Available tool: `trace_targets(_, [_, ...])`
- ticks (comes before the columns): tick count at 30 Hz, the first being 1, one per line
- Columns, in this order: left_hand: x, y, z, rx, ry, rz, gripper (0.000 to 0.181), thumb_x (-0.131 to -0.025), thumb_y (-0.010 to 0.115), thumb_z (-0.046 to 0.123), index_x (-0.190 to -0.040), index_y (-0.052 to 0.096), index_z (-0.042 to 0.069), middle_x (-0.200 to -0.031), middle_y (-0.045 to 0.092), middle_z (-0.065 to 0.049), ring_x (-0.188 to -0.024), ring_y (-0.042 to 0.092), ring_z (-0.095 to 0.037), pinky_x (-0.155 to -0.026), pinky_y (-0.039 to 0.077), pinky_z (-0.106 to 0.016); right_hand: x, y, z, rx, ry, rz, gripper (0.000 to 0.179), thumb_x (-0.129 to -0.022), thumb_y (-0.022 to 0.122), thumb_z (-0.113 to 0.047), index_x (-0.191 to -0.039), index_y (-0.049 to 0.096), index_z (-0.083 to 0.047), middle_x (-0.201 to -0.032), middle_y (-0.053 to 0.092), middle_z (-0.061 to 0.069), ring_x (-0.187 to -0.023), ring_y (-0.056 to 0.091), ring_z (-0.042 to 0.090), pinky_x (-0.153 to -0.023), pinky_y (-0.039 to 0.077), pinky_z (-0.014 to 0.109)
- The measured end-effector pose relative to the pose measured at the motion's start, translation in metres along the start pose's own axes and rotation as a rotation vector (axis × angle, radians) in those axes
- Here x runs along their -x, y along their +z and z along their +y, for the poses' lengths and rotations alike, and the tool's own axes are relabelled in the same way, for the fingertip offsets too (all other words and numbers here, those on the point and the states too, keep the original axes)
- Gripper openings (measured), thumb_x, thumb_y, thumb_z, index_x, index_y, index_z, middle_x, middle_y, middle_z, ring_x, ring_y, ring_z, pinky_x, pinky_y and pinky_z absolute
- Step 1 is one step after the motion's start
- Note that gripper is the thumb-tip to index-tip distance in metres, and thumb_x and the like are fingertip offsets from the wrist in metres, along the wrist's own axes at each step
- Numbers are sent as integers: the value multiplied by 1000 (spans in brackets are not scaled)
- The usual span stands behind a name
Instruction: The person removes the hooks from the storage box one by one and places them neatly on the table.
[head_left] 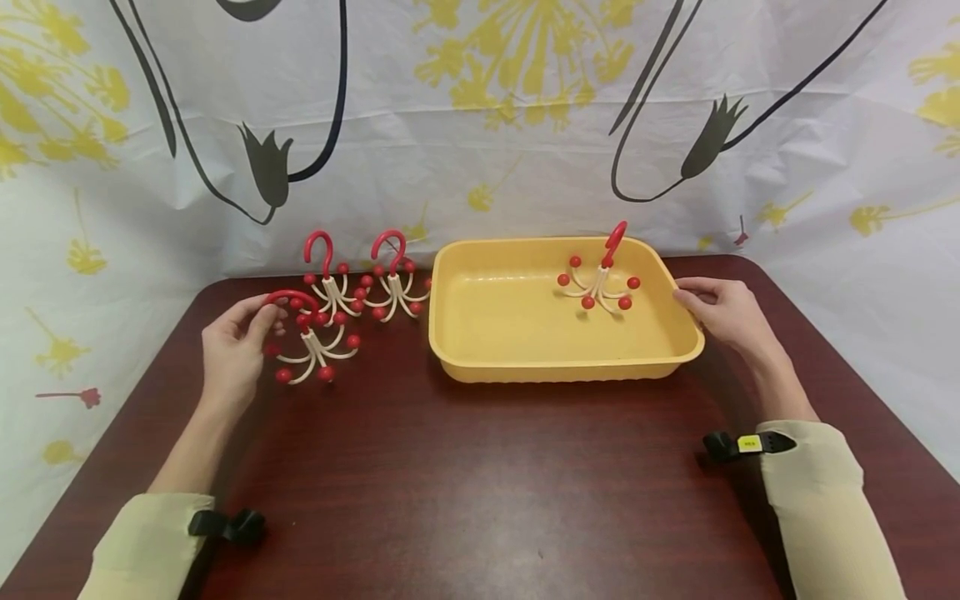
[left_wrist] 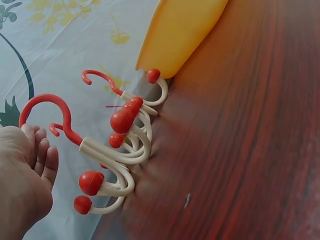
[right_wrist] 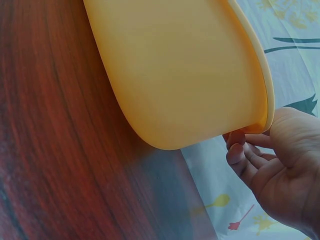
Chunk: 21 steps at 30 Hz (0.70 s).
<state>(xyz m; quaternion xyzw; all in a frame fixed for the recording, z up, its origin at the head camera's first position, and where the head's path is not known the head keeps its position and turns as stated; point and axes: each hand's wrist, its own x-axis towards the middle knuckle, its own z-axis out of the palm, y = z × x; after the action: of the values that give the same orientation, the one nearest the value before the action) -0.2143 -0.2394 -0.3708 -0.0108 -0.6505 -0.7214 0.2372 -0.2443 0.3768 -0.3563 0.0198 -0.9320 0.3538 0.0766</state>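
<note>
At the left of the table, my left hand (head_left: 232, 354) pinches the curved red hook of a hook hanger (head_left: 310, 340). This hanger has several white arms that end in red balls. In the left wrist view the hook's end (left_wrist: 35, 102) meets my fingertips. Two similar hook hangers, one near (head_left: 331, 290) and one further right (head_left: 395, 288), stand just behind it. My right hand (head_left: 731, 321) grips the right rim of a yellow tray (head_left: 495, 333), the fingers tucked below the rim in the right wrist view. Inside the tray stands another hook hanger (head_left: 602, 275), its hook leaning right.
Dark red-brown table (head_left: 480, 483) spreads in front of the tray. A white patterned cloth (head_left: 465, 167) hangs close behind the tray and hangers and along both sides. Black straps (head_left: 225, 525) are worn on both sleeves.
</note>
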Motion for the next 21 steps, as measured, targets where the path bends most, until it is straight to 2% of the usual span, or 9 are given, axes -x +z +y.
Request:
trace_targets(5, [1, -5, 1, 14, 3, -37, 13, -97, 65, 5, -107, 73, 2, -83, 72, -2, -71, 64, -11, -66, 56, -18, 0, 0, 0, -8, 9, -3, 49, -100, 63, -38, -127, 65, 4, -97, 71, 17, -69, 61, 11, -58, 51, 22])
trace_targets(9, [-1, -9, 5, 4, 8, -19, 17, -97, 67, 10, -109, 74, 0, -86, 71, -4, -72, 64, -11, -66, 55, -19, 0, 0, 0, -18, 13, -9, 50, -100, 63, -38, -127, 65, 4, -94, 70, 15, -68, 60, 11, -58, 51, 23])
trace_targets(15, [-7, -11, 16, 16, 71, 18, 21, -97, 68, 9, -110, 72, -6, -86, 71, -7, -73, 62, -15, -69, 55, -20, 0, 0, 0, -5, 7, -5, 50, -100, 62, -39, -128, 65, 3, -97, 71, 17, -69, 61, 12, -58, 51, 23])
trace_targets(21, [-9, -8, 28, 35, 135, 33, 19, -97, 67, 8, -109, 72, -6, -86, 71, -5, -74, 61, -15, -72, 54, -19, 0, 0, -1, -8, 21, -13, 53, -100, 62, -41, -129, 64, 3, -99, 71, 18, -70, 60, 13, -58, 51, 23])
